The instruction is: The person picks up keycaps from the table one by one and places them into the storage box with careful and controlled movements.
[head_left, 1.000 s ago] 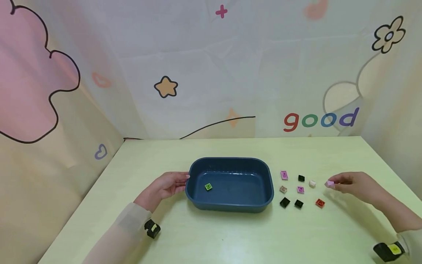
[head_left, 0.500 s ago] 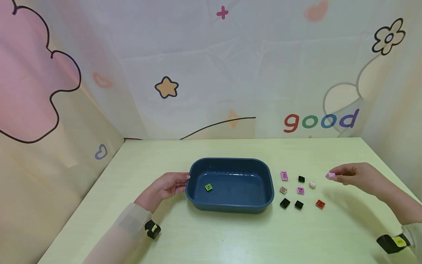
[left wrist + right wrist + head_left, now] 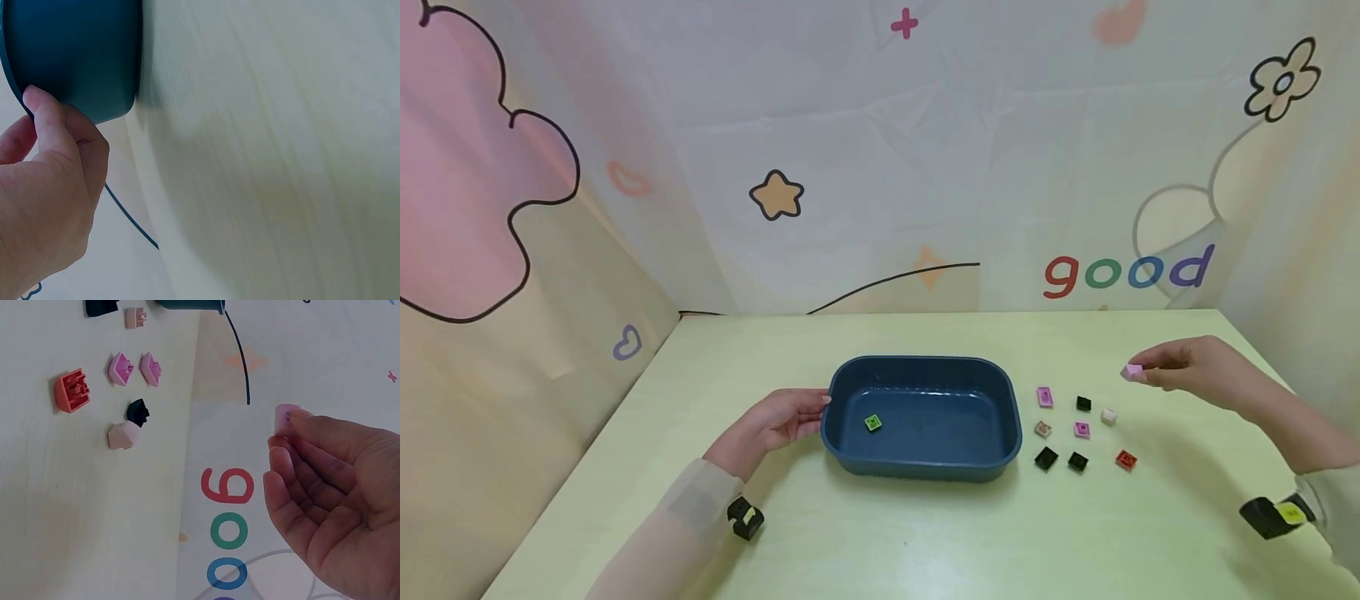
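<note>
A pink keycap (image 3: pixel 284 419) is pinched between the thumb and fingers of my right hand (image 3: pixel 1206 375), held above the table on the right. Dark printing shows on its side in the right wrist view. My left hand (image 3: pixel 782 421) grips the left rim of a blue rectangular tub (image 3: pixel 925 467), thumb at the wall in the left wrist view. Inside the tub lies one green keycap (image 3: pixel 872 422). Between the tub and my right hand several loose keycaps lie on the table, among them a red keycap (image 3: pixel 1125 460), a white keycap (image 3: pixel 1108 416) and a pink keycap (image 3: pixel 1045 397).
Black keycaps, one of them a black keycap (image 3: pixel 1046 458), and a beige keycap (image 3: pixel 1042 428) lie close to the tub's right side. A printed cloth (image 3: pixel 865 167) hangs behind the pale table (image 3: pixel 880 542).
My right hand has risen and moved away toward the back of the table, a little leftward, carrying the pink keycap. My left hand and the tub have stayed in place.
</note>
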A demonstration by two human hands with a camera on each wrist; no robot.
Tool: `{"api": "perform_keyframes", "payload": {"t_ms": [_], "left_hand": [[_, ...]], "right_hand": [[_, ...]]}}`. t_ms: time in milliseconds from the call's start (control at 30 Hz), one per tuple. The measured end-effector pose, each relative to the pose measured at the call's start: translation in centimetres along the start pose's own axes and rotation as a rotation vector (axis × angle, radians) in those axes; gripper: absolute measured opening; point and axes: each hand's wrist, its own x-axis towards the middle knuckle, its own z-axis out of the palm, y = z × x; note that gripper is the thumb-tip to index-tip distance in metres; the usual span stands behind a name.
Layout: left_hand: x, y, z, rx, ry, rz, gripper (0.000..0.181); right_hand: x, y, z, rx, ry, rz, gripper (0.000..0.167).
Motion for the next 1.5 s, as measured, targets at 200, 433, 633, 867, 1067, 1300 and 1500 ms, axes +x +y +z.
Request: {"api": "perform_keyframes", "payload": {"t_ms": [200, 433, 633, 867, 1067, 1300, 1500], "left_hand": [[0.1, 0.1, -0.1, 0.002, 0.008, -0.009, 0.048], [0.0, 0.4, 0.0, -0.001, 0.004, -0.003, 0.048], [0.2, 0.1, -0.1, 0.009, 0.0, 0.007, 0.047], [0.7, -0.5, -1.0, -0.006, -0.064, 0.052, 0.039], [0.2, 0.1, 0.1, 0.01, -0.002, 0.006, 0.048], [0.2, 0.2, 0.1, 0.005, 0.013, -0.01, 0.048], [0.5, -0.1, -0.1, 0.007, 0.018, -0.018, 0.048]], "right_hand": [[0.6, -1.2, -0.7, -0.009, 0.005, -0.014, 0.042], [1.1, -2.7, -1.8, -0.027, 0.024, -0.021, 0.042], [1.4, -3.8, -2.3, -0.029, 0.022, -0.035, 0.043], [2.3, -5.6, -2.9, -0.016, 0.032, -0.062, 0.041], [3.0, -7.1, -3.3, -0.043, 0.029, -0.075, 0.038], [3.9, -8.9, -3.4, -0.026, 0.006, -0.08, 0.039], [4.9, -10.6, -3.3, -0.018, -0.011, -0.117, 0.037]]}}
